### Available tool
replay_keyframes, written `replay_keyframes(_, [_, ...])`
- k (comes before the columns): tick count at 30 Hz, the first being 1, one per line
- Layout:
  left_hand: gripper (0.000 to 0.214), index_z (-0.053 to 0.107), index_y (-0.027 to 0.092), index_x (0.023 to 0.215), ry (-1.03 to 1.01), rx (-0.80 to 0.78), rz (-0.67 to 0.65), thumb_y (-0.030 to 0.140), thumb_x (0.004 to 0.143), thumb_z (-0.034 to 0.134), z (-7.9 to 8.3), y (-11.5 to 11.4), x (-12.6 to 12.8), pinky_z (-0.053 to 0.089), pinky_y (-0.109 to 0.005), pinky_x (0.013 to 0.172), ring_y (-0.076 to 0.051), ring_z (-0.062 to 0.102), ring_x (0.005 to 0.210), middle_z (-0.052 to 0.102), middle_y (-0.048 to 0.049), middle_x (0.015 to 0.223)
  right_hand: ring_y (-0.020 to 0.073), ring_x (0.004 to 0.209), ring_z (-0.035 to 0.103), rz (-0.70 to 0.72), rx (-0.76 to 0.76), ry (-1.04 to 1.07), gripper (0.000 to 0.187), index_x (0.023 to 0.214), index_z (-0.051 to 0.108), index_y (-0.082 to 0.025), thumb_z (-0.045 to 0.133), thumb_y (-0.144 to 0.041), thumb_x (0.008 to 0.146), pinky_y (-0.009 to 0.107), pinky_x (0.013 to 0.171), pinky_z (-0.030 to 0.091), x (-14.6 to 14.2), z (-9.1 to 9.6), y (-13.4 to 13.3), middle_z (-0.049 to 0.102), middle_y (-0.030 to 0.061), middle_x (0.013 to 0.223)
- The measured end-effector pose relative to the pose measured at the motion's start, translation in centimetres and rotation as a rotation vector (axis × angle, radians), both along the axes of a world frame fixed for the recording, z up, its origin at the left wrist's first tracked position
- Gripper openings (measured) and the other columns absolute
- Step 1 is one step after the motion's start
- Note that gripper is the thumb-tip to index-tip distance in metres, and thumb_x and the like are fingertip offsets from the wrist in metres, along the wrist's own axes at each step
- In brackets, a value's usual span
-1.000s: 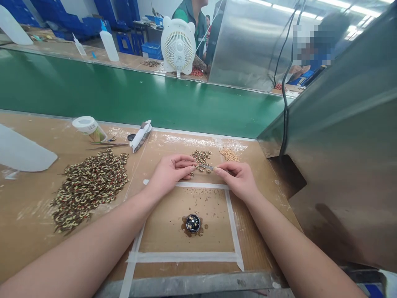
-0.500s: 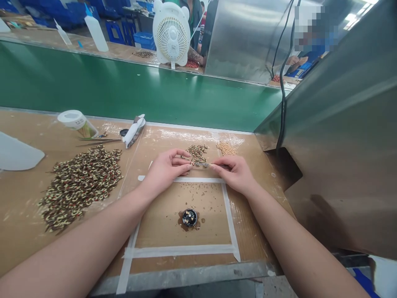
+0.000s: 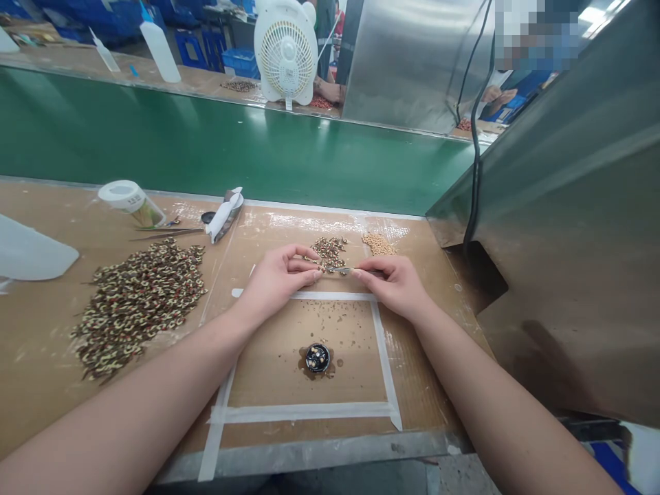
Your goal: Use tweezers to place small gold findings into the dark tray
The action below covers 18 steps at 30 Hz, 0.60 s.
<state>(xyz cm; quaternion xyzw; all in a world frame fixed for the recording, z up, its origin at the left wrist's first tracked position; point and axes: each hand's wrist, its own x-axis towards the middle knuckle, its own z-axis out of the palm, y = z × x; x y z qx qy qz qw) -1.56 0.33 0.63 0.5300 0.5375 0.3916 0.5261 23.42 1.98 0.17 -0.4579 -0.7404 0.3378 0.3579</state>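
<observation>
My right hand (image 3: 389, 278) pinches a pair of metal tweezers (image 3: 341, 269), their tips pointing left. Those tips meet the fingertips of my left hand (image 3: 283, 275), which are closed on a tiny brown and cream piece (image 3: 322, 269), mostly hidden. Just beyond the fingers lies a small heap of similar pieces (image 3: 330, 249). Right of it is a little pile of round tan beads (image 3: 378, 244). Nearer me, a small round cap (image 3: 317, 357) holds dark liquid with several pale bits in it, and a wet stain surrounds it.
A large heap of brown and cream pieces (image 3: 141, 302) lies left. Behind it are a white tub (image 3: 131, 201), another pair of tweezers (image 3: 168, 234) and a crumpled tube (image 3: 225, 216). A metal panel (image 3: 562, 261) rises right. Across the green belt (image 3: 216, 148) stand a fan (image 3: 287, 55) and bottles; co-workers' hands show there.
Both hands stay together with the tweezers at the left fingertips. The view has shifted slightly, and a co-worker's hands in the background have moved a little.
</observation>
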Motion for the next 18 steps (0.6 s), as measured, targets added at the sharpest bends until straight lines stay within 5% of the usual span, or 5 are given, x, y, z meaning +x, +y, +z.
replay_keyframes(18, [0.023,0.071,0.021,0.097,-0.007,0.003,0.002,0.026,0.081,0.086,0.25,-0.13,0.15,0.063,-0.033,0.077,-0.021,0.08,0.081,0.085,-0.0055,0.089,0.0162,0.061,0.06,-0.013,-0.021,-0.011,0.021,0.084,0.086,-0.023,0.074,-0.04,0.089,0.03,0.058,0.046,0.08,0.17,-0.11,0.076,0.0033,0.069])
